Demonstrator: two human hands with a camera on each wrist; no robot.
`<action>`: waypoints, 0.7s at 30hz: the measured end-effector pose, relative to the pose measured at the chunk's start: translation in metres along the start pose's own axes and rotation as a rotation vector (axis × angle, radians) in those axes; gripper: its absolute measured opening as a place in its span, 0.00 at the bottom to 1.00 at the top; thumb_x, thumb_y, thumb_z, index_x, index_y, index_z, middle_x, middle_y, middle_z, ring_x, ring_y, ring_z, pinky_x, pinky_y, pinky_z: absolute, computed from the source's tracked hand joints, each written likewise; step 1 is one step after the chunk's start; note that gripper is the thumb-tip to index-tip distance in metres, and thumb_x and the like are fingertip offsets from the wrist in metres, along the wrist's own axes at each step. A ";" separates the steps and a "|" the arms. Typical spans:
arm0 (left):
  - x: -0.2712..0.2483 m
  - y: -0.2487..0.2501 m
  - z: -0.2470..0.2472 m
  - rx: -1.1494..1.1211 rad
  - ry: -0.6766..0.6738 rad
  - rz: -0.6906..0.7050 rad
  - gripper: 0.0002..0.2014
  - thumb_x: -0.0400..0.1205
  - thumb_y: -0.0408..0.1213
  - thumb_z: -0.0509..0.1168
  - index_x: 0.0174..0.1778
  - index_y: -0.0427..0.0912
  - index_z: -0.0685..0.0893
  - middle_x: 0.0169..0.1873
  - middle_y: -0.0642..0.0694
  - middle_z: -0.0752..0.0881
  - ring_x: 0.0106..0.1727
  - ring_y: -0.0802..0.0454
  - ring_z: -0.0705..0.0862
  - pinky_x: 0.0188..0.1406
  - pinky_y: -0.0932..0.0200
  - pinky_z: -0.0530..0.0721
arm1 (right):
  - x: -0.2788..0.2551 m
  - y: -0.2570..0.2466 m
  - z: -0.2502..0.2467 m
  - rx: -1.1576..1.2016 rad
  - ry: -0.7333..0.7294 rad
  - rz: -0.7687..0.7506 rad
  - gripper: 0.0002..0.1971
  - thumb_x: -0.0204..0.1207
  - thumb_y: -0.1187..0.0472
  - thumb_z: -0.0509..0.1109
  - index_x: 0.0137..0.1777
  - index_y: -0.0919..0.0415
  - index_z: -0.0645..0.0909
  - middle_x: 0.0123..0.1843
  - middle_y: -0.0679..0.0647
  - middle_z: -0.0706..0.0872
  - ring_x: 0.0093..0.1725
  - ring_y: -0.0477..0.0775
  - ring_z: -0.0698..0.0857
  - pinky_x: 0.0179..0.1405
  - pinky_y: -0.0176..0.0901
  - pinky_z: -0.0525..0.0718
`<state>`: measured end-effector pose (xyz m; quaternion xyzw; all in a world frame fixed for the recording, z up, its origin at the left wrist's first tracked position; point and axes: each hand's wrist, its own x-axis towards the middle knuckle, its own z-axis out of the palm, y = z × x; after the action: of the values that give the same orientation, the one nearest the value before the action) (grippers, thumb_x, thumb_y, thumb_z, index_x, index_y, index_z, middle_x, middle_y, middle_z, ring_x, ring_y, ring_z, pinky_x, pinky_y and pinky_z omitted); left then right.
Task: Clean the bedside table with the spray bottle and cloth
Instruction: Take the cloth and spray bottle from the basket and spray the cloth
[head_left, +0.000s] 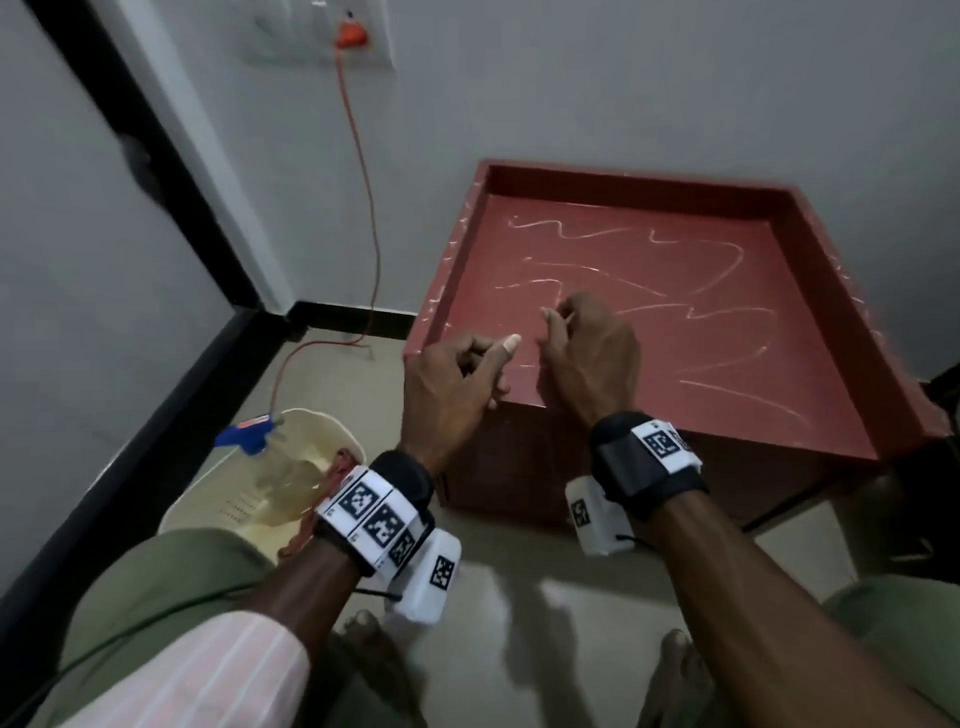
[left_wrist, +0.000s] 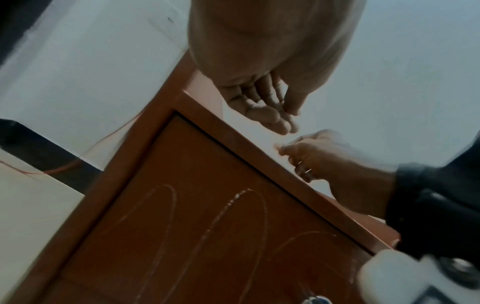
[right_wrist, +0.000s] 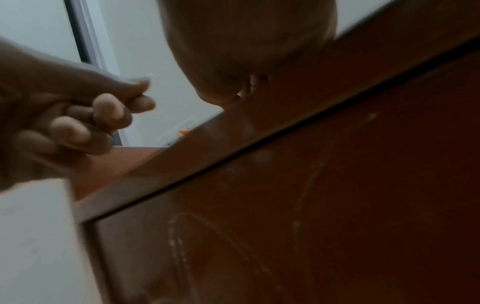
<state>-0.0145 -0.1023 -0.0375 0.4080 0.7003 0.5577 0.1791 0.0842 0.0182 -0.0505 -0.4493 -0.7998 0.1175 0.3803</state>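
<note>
So both my hands are hovering over the near left corner of the table, middle of the head view, and neither has anything in it. My left hand (head_left: 457, 384) has the fingers loosely curled with the thumb sticking out, just relaxed, gripping nothing. My right hand (head_left: 592, 353) is right beside it, fingers curled under loosely too; in the left wrist view they look bunched but I don't see anything pinched between them. Under them is the red bedside table (head_left: 810, 249), a box-like thing with a raised rim, and its top is covered in pale wavy scribble marks (head_left: 701, 312), with more on the front panel in both wrist views. So the actual cleaning hasn't started, I'd say this is the very first step. The spray bottle (head_left: 249, 439), blue trigger head, is lying in the cream basket (head_left: 208, 519) on the floor at lower left, and there's a reddish cloth (head_left: 340, 465) draped on the basket's rim by my left wrist. Next move as I see it: swing the left hand down and back to the basket, grab the bottle, then get the cloth.
</note>
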 end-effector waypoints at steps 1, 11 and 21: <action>-0.001 -0.004 -0.014 0.004 0.083 -0.001 0.15 0.84 0.49 0.70 0.39 0.41 0.88 0.24 0.46 0.88 0.22 0.58 0.84 0.25 0.62 0.85 | -0.007 -0.018 0.003 0.052 0.025 -0.072 0.08 0.82 0.55 0.70 0.44 0.58 0.83 0.34 0.53 0.86 0.29 0.52 0.83 0.27 0.40 0.76; 0.031 -0.061 -0.210 0.321 0.485 -0.194 0.20 0.82 0.57 0.67 0.34 0.45 0.87 0.26 0.49 0.88 0.24 0.54 0.84 0.34 0.59 0.86 | -0.085 -0.159 0.110 0.156 -0.507 -0.600 0.09 0.82 0.53 0.69 0.52 0.59 0.82 0.38 0.54 0.87 0.36 0.57 0.85 0.31 0.40 0.67; 0.023 -0.232 -0.277 0.581 -0.093 -0.955 0.26 0.75 0.24 0.75 0.70 0.36 0.81 0.67 0.37 0.84 0.64 0.39 0.84 0.64 0.45 0.86 | -0.130 -0.122 0.294 -0.211 -1.075 -0.429 0.15 0.76 0.55 0.66 0.59 0.62 0.79 0.60 0.62 0.84 0.62 0.67 0.81 0.55 0.51 0.80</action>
<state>-0.3103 -0.2713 -0.1611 0.1023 0.9236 0.1804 0.3225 -0.1628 -0.1109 -0.2516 -0.1903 -0.9607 0.1692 -0.1102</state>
